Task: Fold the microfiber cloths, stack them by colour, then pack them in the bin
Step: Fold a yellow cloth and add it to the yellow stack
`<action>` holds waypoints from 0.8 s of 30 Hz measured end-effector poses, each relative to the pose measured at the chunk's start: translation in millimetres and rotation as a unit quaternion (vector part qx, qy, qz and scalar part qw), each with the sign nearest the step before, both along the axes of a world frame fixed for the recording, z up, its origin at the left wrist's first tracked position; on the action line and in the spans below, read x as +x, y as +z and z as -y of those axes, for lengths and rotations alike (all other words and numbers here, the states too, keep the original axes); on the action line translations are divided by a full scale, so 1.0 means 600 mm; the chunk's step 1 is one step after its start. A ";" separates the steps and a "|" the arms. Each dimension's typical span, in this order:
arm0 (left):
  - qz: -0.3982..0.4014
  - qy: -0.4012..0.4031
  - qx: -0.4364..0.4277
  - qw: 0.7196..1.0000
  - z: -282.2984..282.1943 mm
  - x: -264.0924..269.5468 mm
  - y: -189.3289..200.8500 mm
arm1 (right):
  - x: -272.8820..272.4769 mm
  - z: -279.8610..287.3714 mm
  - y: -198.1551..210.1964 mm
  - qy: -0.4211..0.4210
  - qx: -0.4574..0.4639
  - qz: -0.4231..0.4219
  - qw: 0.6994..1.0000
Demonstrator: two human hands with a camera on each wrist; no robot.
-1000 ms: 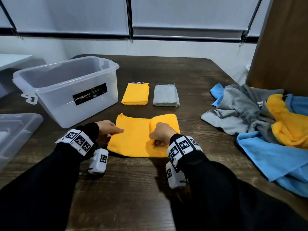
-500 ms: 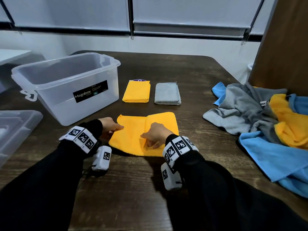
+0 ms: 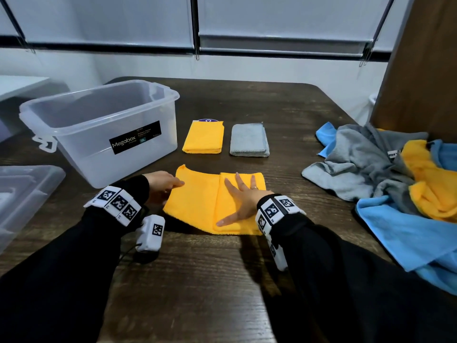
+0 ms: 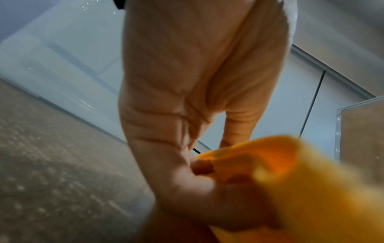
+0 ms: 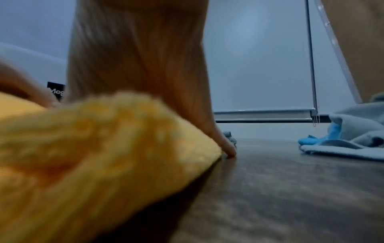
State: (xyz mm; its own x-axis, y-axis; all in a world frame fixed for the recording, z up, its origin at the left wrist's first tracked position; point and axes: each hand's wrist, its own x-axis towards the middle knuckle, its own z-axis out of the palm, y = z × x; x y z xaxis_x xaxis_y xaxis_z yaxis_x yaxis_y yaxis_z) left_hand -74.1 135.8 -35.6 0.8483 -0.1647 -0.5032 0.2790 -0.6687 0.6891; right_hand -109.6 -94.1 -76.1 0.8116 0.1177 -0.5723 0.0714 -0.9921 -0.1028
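An orange microfiber cloth (image 3: 195, 204) lies on the dark wood table (image 3: 197, 280) in front of me, its right part folded over to the left. My right hand (image 3: 241, 196) lies flat on that folded part, fingers spread and pressing down. My left hand (image 3: 163, 185) is at the cloth's left edge and pinches it between thumb and fingers. The left wrist view shows this pinch on the cloth (image 4: 311, 197) up close. Behind lie a folded orange cloth (image 3: 204, 137) and a folded grey cloth (image 3: 249, 139). The clear bin (image 3: 74, 154) stands at the back left, with nothing visible inside.
A loose heap of grey, blue and orange cloths (image 3: 395, 174) covers the table's right side. The bin's clear lid (image 3: 24, 194) lies at the left edge. A brown board (image 3: 420, 70) stands upright at the back right.
My right hand carried the cloth's right flap leftward, then let go of it and now lies flat on the fold. The left hand has stayed at the left edge.
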 end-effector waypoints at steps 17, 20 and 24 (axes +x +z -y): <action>0.027 -0.101 -0.006 0.995 0.261 -0.040 0.037 | -0.014 0.111 -0.008 -0.365 0.564 0.079 0.736; 0.027 -0.113 0.014 0.993 0.284 -0.046 0.020 | -0.019 0.116 -0.001 -0.411 0.567 0.083 0.709; -0.011 -0.111 0.008 0.994 0.295 -0.047 0.007 | -0.015 0.128 -0.005 -0.433 0.571 0.073 0.693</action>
State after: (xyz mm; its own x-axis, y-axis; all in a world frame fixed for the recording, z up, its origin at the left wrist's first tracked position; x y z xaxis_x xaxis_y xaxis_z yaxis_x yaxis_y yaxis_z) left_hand -102.6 -41.4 -31.2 0.7811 -0.3379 -0.5250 0.1385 -0.7262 0.6734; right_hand -118.7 -171.1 -79.3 0.9003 -0.1423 -0.4113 -0.4079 0.0537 -0.9115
